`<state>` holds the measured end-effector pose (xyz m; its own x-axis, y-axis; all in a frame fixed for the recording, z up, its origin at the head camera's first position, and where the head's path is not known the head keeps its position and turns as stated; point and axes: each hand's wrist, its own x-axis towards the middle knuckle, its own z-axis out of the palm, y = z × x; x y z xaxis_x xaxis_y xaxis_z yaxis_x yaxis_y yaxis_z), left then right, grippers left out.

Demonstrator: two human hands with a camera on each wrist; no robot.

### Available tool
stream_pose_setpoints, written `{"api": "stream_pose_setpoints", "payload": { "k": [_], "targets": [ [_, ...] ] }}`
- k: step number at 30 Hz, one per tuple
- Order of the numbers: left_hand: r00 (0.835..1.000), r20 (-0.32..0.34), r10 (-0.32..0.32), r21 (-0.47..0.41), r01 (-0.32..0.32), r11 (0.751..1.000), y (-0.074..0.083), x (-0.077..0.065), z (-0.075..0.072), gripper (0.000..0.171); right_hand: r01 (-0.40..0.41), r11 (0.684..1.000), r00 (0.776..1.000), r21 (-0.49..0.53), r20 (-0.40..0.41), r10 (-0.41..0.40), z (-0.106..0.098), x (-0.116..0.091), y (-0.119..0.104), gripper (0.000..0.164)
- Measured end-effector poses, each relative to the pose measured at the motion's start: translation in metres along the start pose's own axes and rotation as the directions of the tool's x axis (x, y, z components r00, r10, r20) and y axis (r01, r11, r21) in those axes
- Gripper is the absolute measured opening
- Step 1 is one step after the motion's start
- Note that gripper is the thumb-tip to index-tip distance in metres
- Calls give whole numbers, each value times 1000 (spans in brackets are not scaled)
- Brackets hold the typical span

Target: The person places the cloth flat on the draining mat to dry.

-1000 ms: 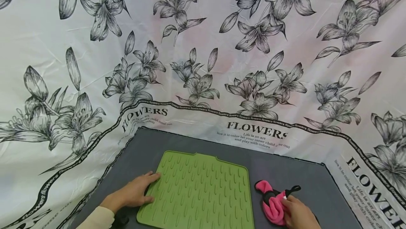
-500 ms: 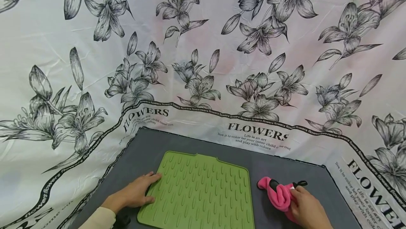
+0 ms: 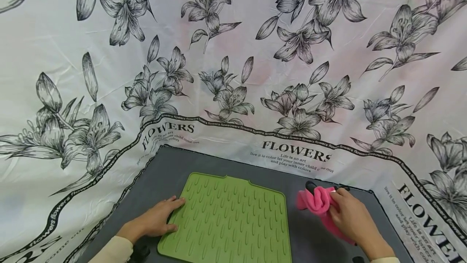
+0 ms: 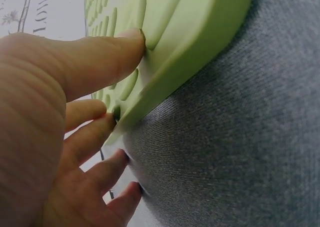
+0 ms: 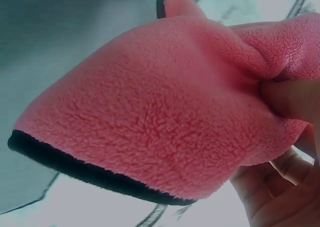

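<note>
A green ridged silicone mat lies on the dark grey table. My left hand rests at the mat's left edge; in the left wrist view its thumb and some fingertips touch the ridged top, while other fingertips lie on the grey cloth. To the right of the mat, my right hand pinches a bunched pink fleecy cloth with black edging, held up off the table. In the right wrist view the cloth hangs spread out below the thumb, and part of the fingers is hidden behind it.
The grey table ends at a floral-printed white curtain at the back and both sides. A small black object sits beneath the left wrist.
My right hand has lifted the pink cloth off the table and moved it forward, away from me; the cloth's far end has swung up. My left hand has stayed on the mat's edge.
</note>
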<state>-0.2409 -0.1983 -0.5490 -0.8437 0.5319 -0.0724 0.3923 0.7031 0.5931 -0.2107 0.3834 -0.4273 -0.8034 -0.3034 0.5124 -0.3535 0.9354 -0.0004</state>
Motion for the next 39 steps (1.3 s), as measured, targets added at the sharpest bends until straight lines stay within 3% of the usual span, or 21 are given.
{"api": "stream_pose_setpoints", "payload": {
  "k": [8, 24, 39],
  "targets": [
    [1000, 6, -8, -11, 8, 1000, 0, 0, 0, 84, 35, 999, 999, 29, -2, -35, -6, 26, -24, 22],
    [1000, 14, 7, -29, -6, 1000, 1, 0, -1, 83, 167, 980, 985, 105, -65, -161, 8, 61, -65, 24],
    [1000, 12, 15, -51, -14, 999, 3, -1, -1, 83, 178, 970, 983, 166, 21, -184, 44, 70, -106, 27]
  ]
}}
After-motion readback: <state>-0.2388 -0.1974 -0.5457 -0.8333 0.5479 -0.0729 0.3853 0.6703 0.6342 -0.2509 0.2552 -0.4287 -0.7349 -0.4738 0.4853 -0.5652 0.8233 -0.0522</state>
